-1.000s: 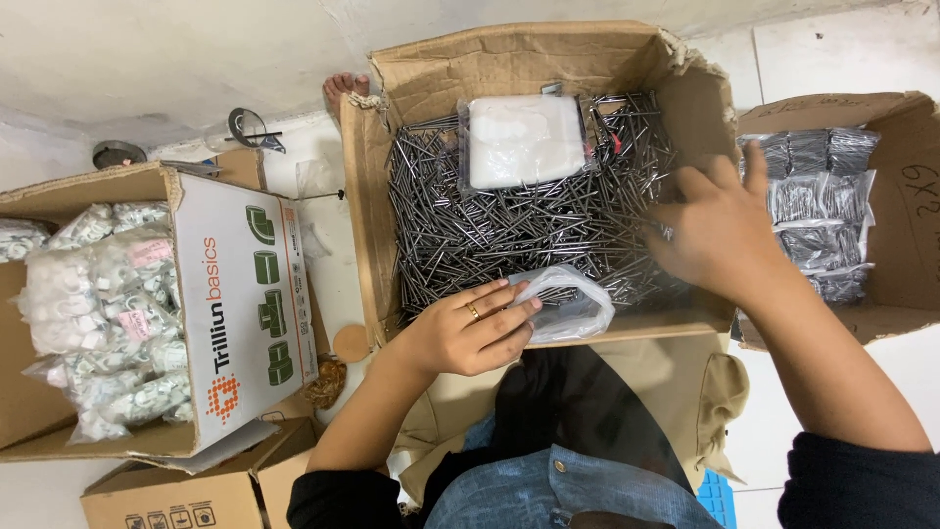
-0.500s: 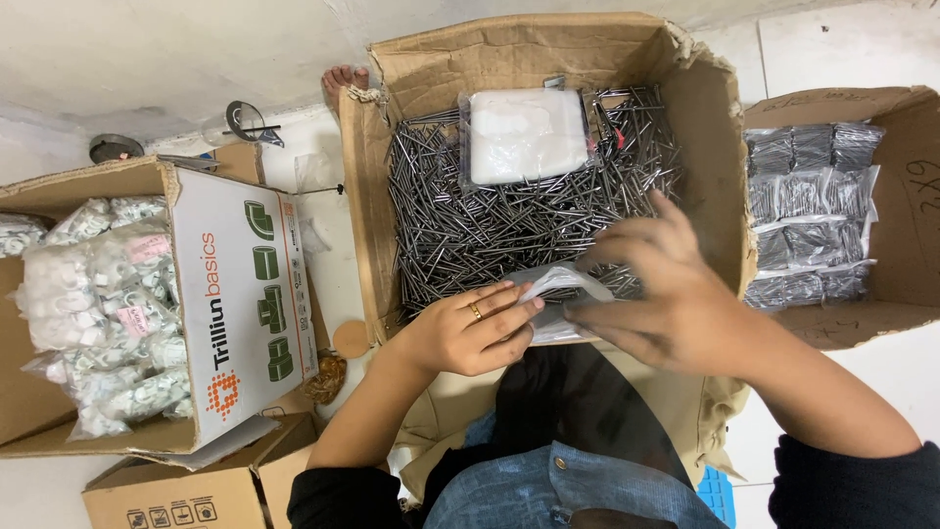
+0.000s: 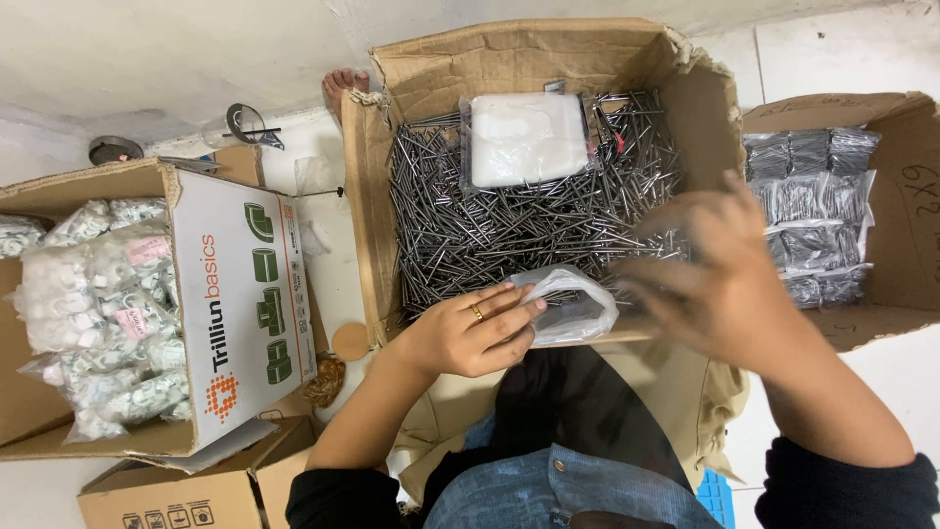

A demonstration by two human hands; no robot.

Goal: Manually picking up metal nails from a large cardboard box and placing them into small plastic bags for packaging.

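My left hand [image 3: 468,333] pinches the small plastic bag [image 3: 568,306] open; right hand [image 3: 720,279], at 3 o'clock, is spread and blurry over the box of nails [image 3: 509,230].

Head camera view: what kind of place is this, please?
Probably a small hardware packing workplace on a floor. A cardboard box is full of loose nails, the left hand holds a clear plastic bag open, and another box holds filled nail packets.

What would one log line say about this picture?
left hand: holds clear plastic bag open | right hand: blurred, above nails | cardboard box: loose nails, white packet on top
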